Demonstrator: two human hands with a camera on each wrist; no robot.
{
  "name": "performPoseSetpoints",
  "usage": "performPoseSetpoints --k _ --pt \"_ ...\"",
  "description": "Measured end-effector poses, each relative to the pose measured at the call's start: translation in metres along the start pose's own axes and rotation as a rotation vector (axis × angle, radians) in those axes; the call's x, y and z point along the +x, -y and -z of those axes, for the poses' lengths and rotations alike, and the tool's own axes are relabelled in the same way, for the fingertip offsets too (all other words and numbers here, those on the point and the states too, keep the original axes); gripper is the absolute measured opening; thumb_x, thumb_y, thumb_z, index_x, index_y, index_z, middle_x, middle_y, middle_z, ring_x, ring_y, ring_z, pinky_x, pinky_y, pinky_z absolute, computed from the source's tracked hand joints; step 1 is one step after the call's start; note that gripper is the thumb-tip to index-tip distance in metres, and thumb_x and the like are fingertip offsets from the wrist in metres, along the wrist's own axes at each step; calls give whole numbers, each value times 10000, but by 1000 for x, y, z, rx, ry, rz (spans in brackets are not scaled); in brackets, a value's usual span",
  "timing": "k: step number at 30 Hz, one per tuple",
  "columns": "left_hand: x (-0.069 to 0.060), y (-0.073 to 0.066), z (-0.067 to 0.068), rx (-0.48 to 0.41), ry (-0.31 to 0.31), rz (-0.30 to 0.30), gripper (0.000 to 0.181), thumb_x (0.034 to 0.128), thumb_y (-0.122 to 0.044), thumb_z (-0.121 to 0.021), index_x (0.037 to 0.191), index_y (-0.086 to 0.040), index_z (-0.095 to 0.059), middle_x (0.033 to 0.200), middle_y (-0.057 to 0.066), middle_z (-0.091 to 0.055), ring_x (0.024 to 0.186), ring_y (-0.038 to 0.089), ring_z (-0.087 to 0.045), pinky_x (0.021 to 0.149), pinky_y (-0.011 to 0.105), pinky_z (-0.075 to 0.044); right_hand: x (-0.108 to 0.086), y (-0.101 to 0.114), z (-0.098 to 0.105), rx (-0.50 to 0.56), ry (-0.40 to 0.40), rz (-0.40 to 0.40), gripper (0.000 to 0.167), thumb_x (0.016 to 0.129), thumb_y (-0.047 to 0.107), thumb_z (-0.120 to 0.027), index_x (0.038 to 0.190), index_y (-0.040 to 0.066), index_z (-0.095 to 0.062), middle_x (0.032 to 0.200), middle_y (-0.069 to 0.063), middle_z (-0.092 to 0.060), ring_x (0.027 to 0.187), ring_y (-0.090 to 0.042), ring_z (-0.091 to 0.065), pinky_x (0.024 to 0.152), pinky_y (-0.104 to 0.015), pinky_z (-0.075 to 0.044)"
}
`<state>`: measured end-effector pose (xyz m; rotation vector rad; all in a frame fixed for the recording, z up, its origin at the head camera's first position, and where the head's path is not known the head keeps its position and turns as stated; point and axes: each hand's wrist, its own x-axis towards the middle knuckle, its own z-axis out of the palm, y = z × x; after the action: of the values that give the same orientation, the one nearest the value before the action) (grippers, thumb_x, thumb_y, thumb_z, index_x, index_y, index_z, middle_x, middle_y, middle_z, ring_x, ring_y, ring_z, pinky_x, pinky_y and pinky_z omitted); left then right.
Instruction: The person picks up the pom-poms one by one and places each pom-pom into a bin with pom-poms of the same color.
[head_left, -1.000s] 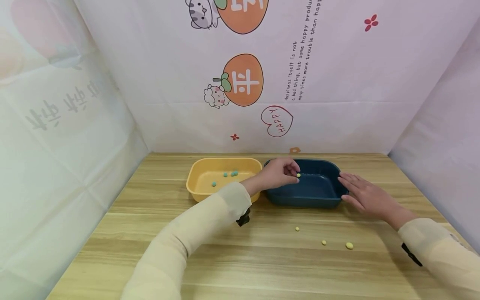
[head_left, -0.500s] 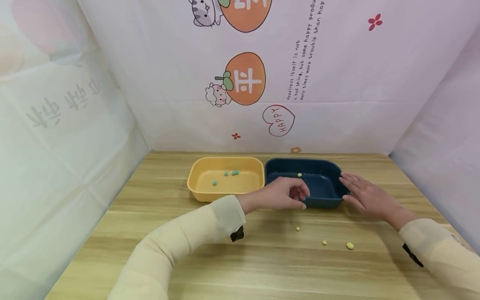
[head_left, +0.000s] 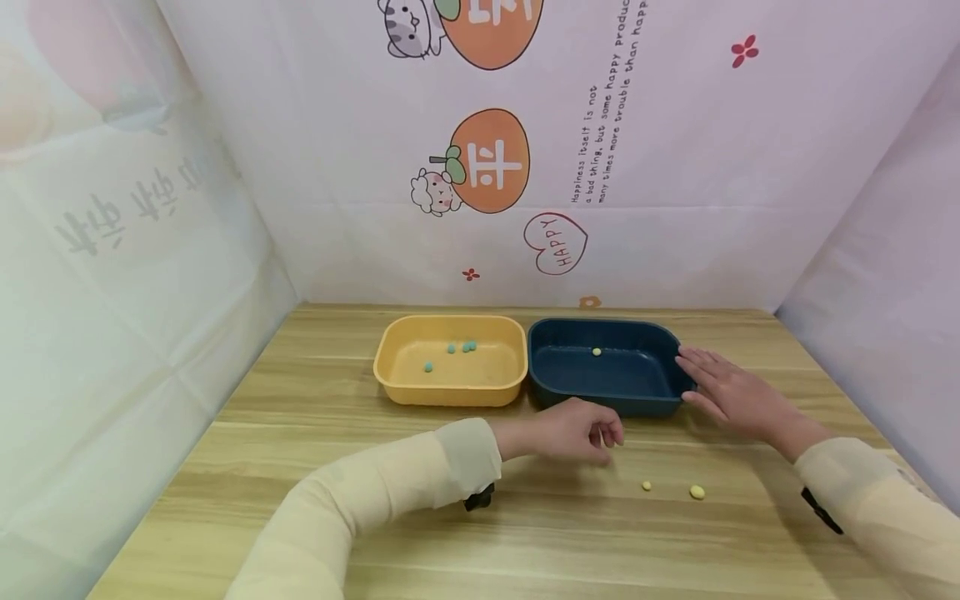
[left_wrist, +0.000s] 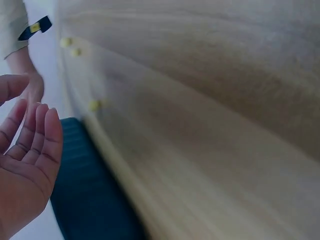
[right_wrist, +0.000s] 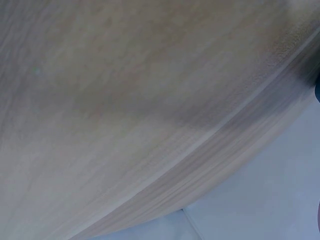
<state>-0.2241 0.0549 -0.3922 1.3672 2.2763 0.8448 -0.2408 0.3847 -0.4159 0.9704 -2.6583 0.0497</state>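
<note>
My left hand (head_left: 576, 431) hovers over the table just in front of the dark blue bin (head_left: 607, 407). Its fingers are loosely bent, and the left wrist view shows nothing between them. A yellow bead (left_wrist: 94, 105) on the table near this hand shows in the left wrist view; the hand hides it in the head view. Two more yellow beads, a small one (head_left: 647, 486) and a larger one (head_left: 697, 492), lie to the right. With straight fingers, my right hand (head_left: 738, 400) touches the right end of the blue bin. One yellow bead (head_left: 597, 352) sits inside that bin.
Left of the blue bin, right beside it, stands a yellow bin (head_left: 450, 396) holding several teal beads (head_left: 428, 367). Printed white cloth (head_left: 360, 250) rises behind the wooden table (head_left: 300, 433) and along both sides.
My left hand has let go of a yellow bead in the blue bin, drawn back over the front rim and lowered toward the table. My right hand has stayed at the bin.
</note>
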Motion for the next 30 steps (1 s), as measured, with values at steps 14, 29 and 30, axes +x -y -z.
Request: performPoseSetpoints --k 14,29,30 --pt "12 13 -17 154 34 128 199 823 -153 -784 966 -165 -647 860 -123 -594 791 4 -522 709 82 -420 0 0 -1 -19 -12 29 574 999 299 -550 1411 -81 -427 1456 -275 -393 1373 -384 -333 1151 -221 5" --pt "16 18 -17 175 42 124 200 777 -63 -774 890 -169 -649 806 -107 -577 744 24 -503 660 92 -411 1 3 2 -10 -20 36 569 994 305 -559 1390 -88 -452 1433 -286 -415 1345 -398 -370 1156 -226 -29" --pt "16 19 -17 171 42 121 197 777 -59 -774 887 -167 -651 802 -105 -579 741 25 -504 658 93 -411 1 2 2 -10 -23 38 568 993 304 -559 1388 -90 -454 1431 -287 -417 1347 -396 -368 1157 -230 -31"
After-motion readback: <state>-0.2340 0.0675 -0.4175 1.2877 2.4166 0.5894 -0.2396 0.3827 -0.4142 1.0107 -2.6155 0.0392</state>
